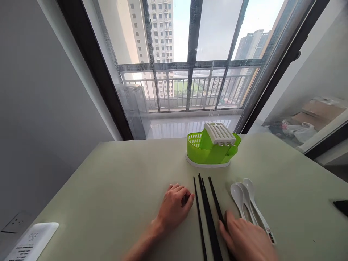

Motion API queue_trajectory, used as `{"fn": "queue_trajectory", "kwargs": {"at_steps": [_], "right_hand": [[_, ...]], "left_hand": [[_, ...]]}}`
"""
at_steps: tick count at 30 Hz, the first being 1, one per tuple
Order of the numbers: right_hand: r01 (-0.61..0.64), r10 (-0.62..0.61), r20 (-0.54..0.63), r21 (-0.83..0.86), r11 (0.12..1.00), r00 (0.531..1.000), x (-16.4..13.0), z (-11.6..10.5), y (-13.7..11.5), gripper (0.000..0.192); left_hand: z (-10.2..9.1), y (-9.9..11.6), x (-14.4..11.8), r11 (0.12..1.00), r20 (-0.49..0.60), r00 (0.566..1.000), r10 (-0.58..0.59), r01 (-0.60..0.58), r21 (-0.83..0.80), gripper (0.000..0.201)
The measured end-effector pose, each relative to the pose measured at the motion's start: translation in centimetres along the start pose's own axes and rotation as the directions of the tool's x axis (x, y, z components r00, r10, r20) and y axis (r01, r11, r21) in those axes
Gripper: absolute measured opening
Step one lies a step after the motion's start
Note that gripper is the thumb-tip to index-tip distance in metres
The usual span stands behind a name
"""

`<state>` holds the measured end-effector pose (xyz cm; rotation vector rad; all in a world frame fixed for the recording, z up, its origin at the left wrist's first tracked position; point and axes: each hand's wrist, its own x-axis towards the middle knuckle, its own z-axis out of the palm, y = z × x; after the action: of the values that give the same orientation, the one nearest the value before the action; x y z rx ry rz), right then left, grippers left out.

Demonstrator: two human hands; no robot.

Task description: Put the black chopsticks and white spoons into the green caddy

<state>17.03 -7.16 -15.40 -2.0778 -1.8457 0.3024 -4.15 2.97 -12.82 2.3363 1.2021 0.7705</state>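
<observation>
Several black chopsticks (206, 210) lie side by side on the pale table (114, 188), pointing away from me. My left hand (174, 206) rests knuckles-up on the table just left of them, its fingers curled under and holding nothing. My right hand (246, 239) lies flat over the near ends of the rightmost chopsticks, with its fingers touching them. White spoons (246, 199) lie nested right of the chopsticks, their handles running under my right hand. A green cutlery holder (212, 146) with a white slotted insert stands beyond the chopsticks.
A white device (32, 241) sits at the table's near left corner above a wall socket. A dark flat object (341, 206) lies at the right edge. A large window and balcony rail stand behind the table.
</observation>
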Motion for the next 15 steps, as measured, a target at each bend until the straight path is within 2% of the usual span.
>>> {"fn": "queue_trajectory", "kwargs": {"at_steps": [3, 5, 10, 15], "right_hand": [[0.017, 0.02, 0.138, -0.259, 0.966, 0.99, 0.6, -0.6, -1.6, 0.022], [0.028, 0.037, 0.195, -0.319, 0.947, 0.98, 1.0, -1.4, -2.6, 0.023], [0.082, 0.009, 0.252, -0.351, 0.933, 0.968, 2.0, -3.5, -4.3, 0.024], [0.056, 0.014, 0.205, -0.329, 0.943, 0.979, 3.1, -4.5, -4.9, 0.024]], "left_hand": [[0.0, 0.0, 0.0, 1.0, -0.011, 1.0, 0.008, -0.008, 0.011, 0.029], [0.0, 0.0, 0.0, 1.0, -0.009, 1.0, 0.016, -0.016, 0.023, 0.028], [-0.1, 0.0, 0.1, 0.999, 0.008, 1.0, 0.007, -0.007, 0.054, 0.027], [-0.2, 0.1, 0.1, 0.999, 0.016, 1.0, 0.005, -0.006, 0.044, 0.028]]}}
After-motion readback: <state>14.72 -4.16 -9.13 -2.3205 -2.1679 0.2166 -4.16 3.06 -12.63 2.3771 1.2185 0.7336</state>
